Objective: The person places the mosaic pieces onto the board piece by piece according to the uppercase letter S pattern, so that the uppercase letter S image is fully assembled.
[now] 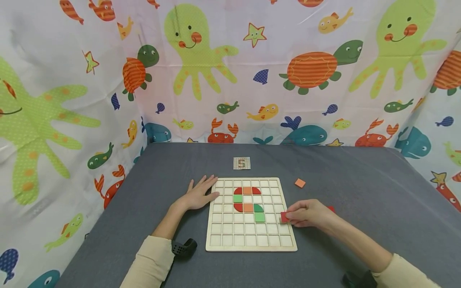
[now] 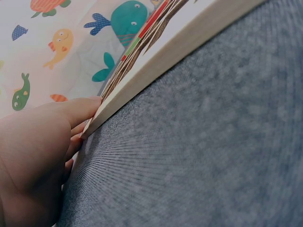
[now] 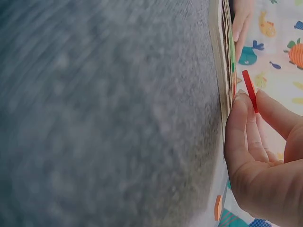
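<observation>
A wooden grid board (image 1: 219, 251) lies on the grey cloth. Red, orange and green tiles (image 1: 259, 217) fill several of its upper and middle cells in a curved shape. Between thumb and fingertips, my right hand (image 1: 312, 214) pinches a red tile (image 1: 283, 217) over the board's right edge. That thin red piece (image 3: 249, 90) stands tilted in the right wrist view, its lower end at the fingers. My left hand (image 1: 197, 196) rests against the upper left edge of the board, fingers extended, its thumb (image 2: 87, 108) touching the rim in the left wrist view.
A small card with a gridded S-like pattern (image 1: 241, 163) lies behind the board. To the right is a loose orange tile (image 1: 300, 183). Another red piece (image 1: 331, 209) shows partly behind my right wrist. A patterned curtain (image 1: 223, 72) hangs along the table's back and sides.
</observation>
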`<state>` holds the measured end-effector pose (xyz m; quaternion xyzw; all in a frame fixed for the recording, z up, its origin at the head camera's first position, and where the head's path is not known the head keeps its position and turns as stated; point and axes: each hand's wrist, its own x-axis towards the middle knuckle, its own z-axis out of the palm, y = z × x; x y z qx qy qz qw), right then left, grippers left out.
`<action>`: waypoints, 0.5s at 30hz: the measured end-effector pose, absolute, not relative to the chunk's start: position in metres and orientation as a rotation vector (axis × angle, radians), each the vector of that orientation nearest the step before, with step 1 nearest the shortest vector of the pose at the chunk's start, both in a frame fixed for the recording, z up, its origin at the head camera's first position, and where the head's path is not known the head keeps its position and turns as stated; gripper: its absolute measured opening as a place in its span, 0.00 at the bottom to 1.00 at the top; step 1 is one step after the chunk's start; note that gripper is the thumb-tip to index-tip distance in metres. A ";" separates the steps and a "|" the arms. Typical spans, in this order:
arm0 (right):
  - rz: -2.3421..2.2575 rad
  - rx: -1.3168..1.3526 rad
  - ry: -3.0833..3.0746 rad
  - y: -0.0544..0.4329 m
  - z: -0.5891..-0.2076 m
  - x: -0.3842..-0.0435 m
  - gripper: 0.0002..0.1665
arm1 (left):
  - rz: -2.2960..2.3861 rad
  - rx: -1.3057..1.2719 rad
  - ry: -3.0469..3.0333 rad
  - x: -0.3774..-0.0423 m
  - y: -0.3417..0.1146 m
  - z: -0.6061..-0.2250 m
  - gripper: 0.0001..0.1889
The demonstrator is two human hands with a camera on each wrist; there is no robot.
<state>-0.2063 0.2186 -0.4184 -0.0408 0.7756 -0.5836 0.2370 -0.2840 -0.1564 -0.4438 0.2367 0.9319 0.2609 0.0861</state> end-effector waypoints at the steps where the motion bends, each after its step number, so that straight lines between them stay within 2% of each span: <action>1: -1.593 -0.110 2.131 0.217 -0.418 -0.206 0.19 | 0.778 0.705 2.777 -0.284 -0.156 -0.444 0.34; 15: -1.608 -0.082 2.096 0.197 -0.416 -0.202 0.17 | 0.766 0.693 2.790 -0.284 -0.155 -0.443 0.34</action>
